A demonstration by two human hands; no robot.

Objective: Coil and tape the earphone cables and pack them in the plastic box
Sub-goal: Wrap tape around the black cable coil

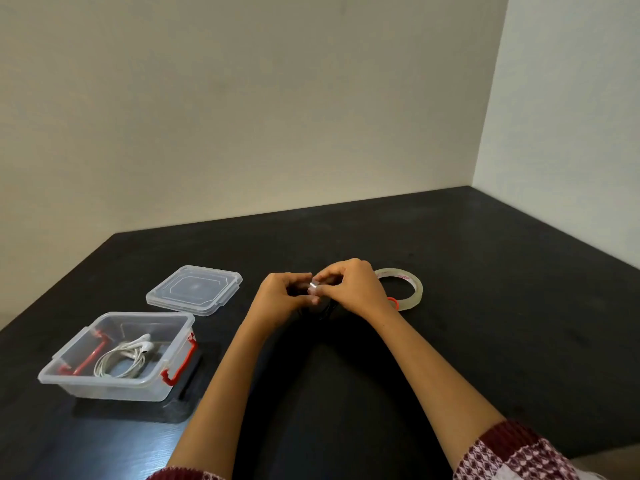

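Watching through the head camera, I am seeing both hands meeting above the black table point(485, 306). The left hand point(277, 296) is gripping a coiled black earphone cable point(325, 310); most of it is hiding under the fingers, with dark loops hanging out below the palms. The right hand point(349, 289) is pinching a shiny strip of tape point(313, 287) against that coil, right beside the left fingertips. Just past the right hand the tape roll point(414, 284) is lying flat, and a small red piece point(393, 303) is showing at the wrist; I cannot tell what it is. Well to the left of the left hand the plastic box point(114, 389) is sitting open, holding coiled white earphones point(128, 358), with its lid point(194, 289) lying flat just beyond it
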